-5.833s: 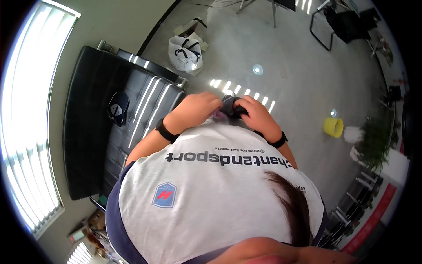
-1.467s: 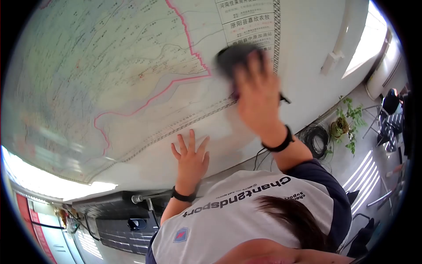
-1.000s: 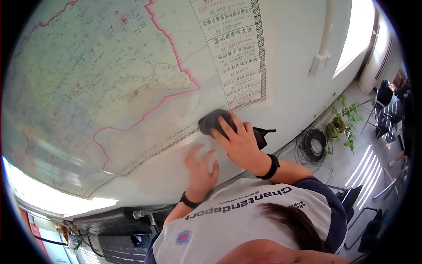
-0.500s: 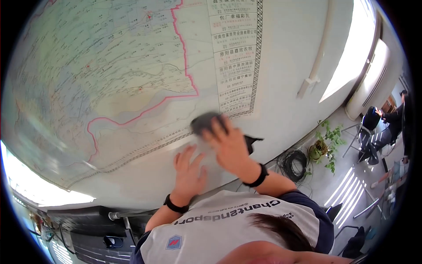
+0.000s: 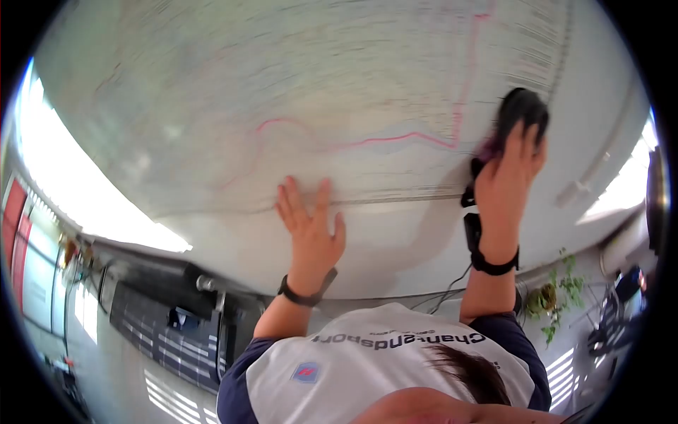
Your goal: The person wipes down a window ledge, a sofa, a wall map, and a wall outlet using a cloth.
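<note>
A large wall map with a pink boundary line spreads in front of me, blurred by motion. My right hand presses a bunched dark cloth against the map's right part, near the printed text column. Part of the cloth hangs below my fingers beside the wrist. Lower and to the left, my left hand has its fingers spread at the map's bottom border, and it holds nothing. Both wrists wear black bands.
Below the map runs the pale wall. A dark slatted bench stands at lower left, with a bright window above it. At right are a potted plant, black cables and a wall pipe.
My right hand has carried the cloth up and right across the map. My left hand remains spread near the bottom border. The view has turned, showing more of the left side.
</note>
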A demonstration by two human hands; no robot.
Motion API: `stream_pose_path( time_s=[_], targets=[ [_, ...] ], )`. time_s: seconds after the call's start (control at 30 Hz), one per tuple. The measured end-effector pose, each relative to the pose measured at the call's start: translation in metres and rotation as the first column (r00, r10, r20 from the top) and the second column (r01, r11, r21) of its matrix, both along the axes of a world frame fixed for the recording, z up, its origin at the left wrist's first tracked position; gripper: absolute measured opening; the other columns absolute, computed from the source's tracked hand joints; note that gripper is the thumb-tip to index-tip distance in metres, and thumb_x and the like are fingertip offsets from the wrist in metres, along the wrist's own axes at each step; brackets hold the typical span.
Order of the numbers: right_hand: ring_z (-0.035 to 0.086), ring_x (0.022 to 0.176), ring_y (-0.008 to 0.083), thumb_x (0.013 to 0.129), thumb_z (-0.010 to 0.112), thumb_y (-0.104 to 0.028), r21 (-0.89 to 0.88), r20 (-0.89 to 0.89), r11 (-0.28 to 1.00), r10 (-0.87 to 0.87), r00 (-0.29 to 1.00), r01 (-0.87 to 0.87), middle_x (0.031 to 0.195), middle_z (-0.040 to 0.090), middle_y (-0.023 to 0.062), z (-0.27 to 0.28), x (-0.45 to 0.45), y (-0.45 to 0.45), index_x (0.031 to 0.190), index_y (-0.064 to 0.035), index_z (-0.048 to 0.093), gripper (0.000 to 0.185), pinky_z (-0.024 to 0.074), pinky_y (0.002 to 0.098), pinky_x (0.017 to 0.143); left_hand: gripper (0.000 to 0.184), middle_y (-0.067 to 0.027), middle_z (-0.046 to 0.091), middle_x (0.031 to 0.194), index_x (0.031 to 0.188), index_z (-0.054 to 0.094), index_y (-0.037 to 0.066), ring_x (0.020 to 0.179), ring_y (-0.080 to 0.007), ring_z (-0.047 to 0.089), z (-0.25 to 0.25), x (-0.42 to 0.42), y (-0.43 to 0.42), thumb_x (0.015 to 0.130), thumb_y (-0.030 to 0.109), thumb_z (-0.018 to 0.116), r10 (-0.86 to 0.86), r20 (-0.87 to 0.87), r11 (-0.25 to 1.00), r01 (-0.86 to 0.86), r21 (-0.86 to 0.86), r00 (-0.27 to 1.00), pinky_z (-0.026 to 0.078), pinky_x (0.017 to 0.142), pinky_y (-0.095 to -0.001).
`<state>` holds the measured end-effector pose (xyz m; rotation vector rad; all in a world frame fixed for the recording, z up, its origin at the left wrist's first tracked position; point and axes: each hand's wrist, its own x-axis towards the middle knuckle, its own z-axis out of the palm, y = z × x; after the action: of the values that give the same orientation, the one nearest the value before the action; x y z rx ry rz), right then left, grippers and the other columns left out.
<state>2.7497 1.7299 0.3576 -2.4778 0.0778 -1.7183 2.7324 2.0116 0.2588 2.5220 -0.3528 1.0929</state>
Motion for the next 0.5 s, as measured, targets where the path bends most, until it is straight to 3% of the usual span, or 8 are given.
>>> stream_pose_path(
  time_s=[0.1, 0.17, 0.23, 0.3, 0.4, 0.47, 0.5],
  targets=[
    [0.033, 0.131, 0.0566, 0.078, 0.053, 0.001, -0.088, -0.018, 0.996, 0.028, 0.999, -0.029, 0.142, 0.042, 0.0328, 0.012, 0.004, 0.046, 0.140, -0.0026, 0.047, 0.062, 0.0303, 0.0591, 0.109, 0.066, -0.0362, 0.010, 0.156, 0.148, 0.041, 0.011, 0.143, -0.0574, 0.010, -0.002, 0.005, 0.024, 0.087, 0.021, 0.062, 0.074, 0.032, 0.997, -0.075, 0.033, 0.997, 0.014, 0.112, -0.0663],
    [0.033, 0.134, 0.0513, 0.078, 0.057, -0.003, -0.159, -0.046, 0.971, 0.171, 0.984, -0.176, 0.145, 0.042, 0.0279, 0.014, 0.002, 0.101, 0.136, -0.0037, 0.050, 0.059, 0.0342, 0.0569, 0.106, 0.066, -0.0363, 0.010, 0.156, 0.148, 0.041, 0.011, 0.142, -0.0580, 0.011, -0.001, 0.009, 0.037, 0.087, 0.023, 0.063, 0.104, 0.063, 0.994, -0.106, 0.035, 0.993, 0.015, 0.112, -0.0664],
    [0.036, 0.136, 0.0442, 0.077, 0.062, -0.009, -0.277, -0.290, 0.898, 0.260, 0.921, -0.341, 0.147, 0.044, 0.0203, -0.002, -0.002, 0.153, 0.136, -0.0117, 0.053, 0.059, 0.0396, 0.0534, 0.096, 0.067, -0.0365, 0.010, 0.156, 0.148, 0.041, 0.011, 0.142, -0.0583, 0.012, 0.006, 0.012, 0.050, 0.087, 0.023, 0.065, 0.124, 0.090, 0.992, -0.125, 0.012, 0.988, 0.017, 0.111, -0.0667],
    [0.036, 0.138, 0.0390, 0.077, 0.064, -0.013, -0.390, -0.298, 0.727, 0.481, 0.824, -0.565, 0.148, 0.044, 0.0138, -0.054, 0.011, 0.200, 0.136, -0.0174, 0.055, 0.059, 0.0402, 0.0506, 0.090, 0.066, -0.0340, 0.012, 0.157, 0.148, 0.042, 0.013, 0.141, -0.0587, 0.013, 0.005, 0.022, 0.068, 0.087, 0.023, 0.065, 0.133, 0.142, 0.991, -0.128, -0.048, 0.981, 0.019, 0.109, -0.0685],
    [0.036, 0.139, 0.0377, 0.078, 0.065, -0.014, -0.346, -0.267, 0.787, 0.441, 0.857, -0.512, 0.150, 0.042, 0.0115, -0.066, 0.010, 0.219, 0.136, -0.0169, 0.054, 0.059, 0.0399, 0.0515, 0.091, 0.069, -0.0332, 0.013, 0.157, 0.148, 0.040, 0.011, 0.141, -0.0584, 0.014, 0.008, 0.015, 0.085, 0.086, 0.025, 0.066, 0.147, 0.124, 0.988, -0.141, -0.057, 0.981, 0.023, 0.108, -0.0685],
    [0.036, 0.138, 0.0396, 0.078, 0.064, -0.012, -0.290, -0.334, 0.793, 0.441, 0.833, -0.536, 0.152, 0.040, 0.0117, -0.045, 0.006, 0.208, 0.137, -0.0167, 0.054, 0.060, 0.0403, 0.0511, 0.091, 0.074, -0.0332, 0.013, 0.157, 0.150, 0.036, 0.009, 0.141, -0.0580, 0.015, 0.014, 0.012, 0.099, 0.085, 0.025, 0.068, 0.150, 0.103, 0.988, -0.144, -0.063, 0.983, 0.024, 0.110, -0.0655],
    [0.036, 0.137, 0.0428, 0.076, 0.062, -0.008, -0.315, -0.324, 0.848, 0.325, 0.888, -0.425, 0.150, 0.041, 0.0153, -0.024, 0.002, 0.200, 0.138, -0.0136, 0.052, 0.063, 0.0396, 0.0537, 0.098, 0.077, -0.0331, 0.013, 0.157, 0.151, 0.033, 0.008, 0.141, -0.0579, 0.015, 0.014, 0.009, 0.106, 0.085, 0.024, 0.069, 0.140, 0.092, 0.988, -0.134, -0.073, 0.986, 0.024, 0.111, -0.0629]
  ],
)
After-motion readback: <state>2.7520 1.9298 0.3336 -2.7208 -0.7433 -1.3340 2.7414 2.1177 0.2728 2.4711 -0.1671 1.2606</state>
